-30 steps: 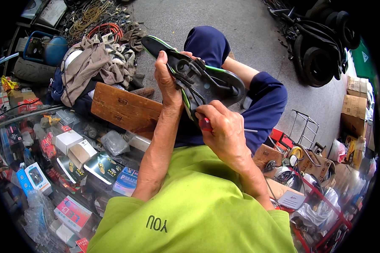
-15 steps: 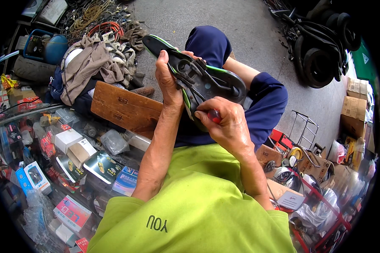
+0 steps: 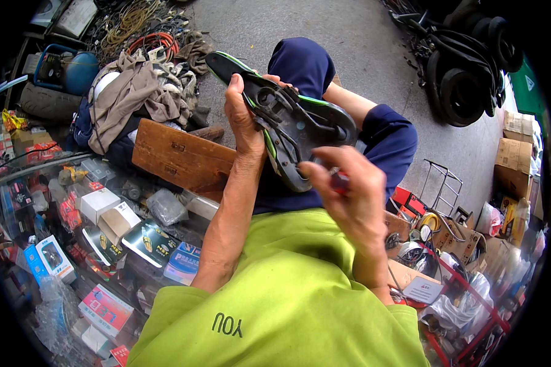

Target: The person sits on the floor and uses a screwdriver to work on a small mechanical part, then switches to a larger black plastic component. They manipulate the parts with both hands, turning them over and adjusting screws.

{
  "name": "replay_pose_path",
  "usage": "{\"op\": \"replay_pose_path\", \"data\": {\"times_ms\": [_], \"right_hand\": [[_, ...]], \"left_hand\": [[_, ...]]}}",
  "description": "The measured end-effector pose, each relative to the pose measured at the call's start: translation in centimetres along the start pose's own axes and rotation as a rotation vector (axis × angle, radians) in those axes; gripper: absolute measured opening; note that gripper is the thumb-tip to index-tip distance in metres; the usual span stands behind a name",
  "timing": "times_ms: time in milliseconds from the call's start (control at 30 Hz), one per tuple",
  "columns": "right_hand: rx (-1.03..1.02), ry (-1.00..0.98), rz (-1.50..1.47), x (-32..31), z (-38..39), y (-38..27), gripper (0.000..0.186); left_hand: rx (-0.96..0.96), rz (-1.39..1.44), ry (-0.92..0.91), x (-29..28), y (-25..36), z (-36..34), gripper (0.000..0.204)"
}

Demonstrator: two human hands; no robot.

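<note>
A black bicycle saddle (image 3: 300,125) with bright green edging is held underside up above my lap, its narrow nose pointing to the upper left. My left hand (image 3: 246,125) grips it near the nose end, thumb on the near side and fingertips showing over the far edge. Just off the saddle's near rear lobe is my right hand (image 3: 355,196), blurred by motion. Its fingers are closed round a tool with a red handle (image 3: 339,181); the rest of that tool is hidden or smeared.
A wooden board (image 3: 180,159) lies left of my forearm. Beyond it are heaped cloths (image 3: 128,92). Small boxes (image 3: 107,309) and packages cover the glass counter at left. Black tyres (image 3: 462,98) lie at far right, with cartons (image 3: 513,162) and a red-framed rack (image 3: 465,348) nearer.
My right hand has pulled back from the saddle's near rear lobe, moving right and slightly down with the red-handled tool. My left hand and the saddle are nearly still.
</note>
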State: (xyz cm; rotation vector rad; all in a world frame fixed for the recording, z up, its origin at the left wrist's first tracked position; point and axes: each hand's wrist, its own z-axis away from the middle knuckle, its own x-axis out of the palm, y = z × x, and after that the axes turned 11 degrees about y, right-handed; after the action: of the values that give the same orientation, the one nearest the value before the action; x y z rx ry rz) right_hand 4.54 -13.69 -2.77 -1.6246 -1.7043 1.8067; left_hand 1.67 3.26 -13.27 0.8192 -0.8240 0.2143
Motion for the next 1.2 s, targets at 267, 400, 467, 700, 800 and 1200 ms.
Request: {"op": "replay_pose_path", "data": {"times_ms": [267,400,467,700,800,1200], "right_hand": [[-0.121,0.54,-1.292,-10.6,0.2,-2.1,0.046],[-0.061,0.537,-1.444,-9.0,-0.3,-1.8,0.05],[-0.028,0.492,-1.432,-7.8,-0.7,-1.7,0.053],[0.045,0.335,-1.469,-5.8,-1.1,-0.6,0.06],[0.059,0.337,-1.461,-5.4,-1.1,-0.2,0.061],[0.064,0.416,-1.35,-4.2,-1.6,-0.5,0.056]], "left_hand": [[0.016,-0.016,-0.026,0.1,-0.1,0.3,0.045],[0.05,-0.077,-0.048,0.1,0.1,0.4,0.045],[0.023,-0.029,-0.027,0.4,0.1,0.4,0.045],[-0.038,0.107,-0.1,0.1,0.2,0.3,0.045],[-0.035,0.106,-0.121,0.1,0.3,0.5,0.045],[-0.043,0.096,-0.133,-0.1,0.4,0.4,0.046]]}}
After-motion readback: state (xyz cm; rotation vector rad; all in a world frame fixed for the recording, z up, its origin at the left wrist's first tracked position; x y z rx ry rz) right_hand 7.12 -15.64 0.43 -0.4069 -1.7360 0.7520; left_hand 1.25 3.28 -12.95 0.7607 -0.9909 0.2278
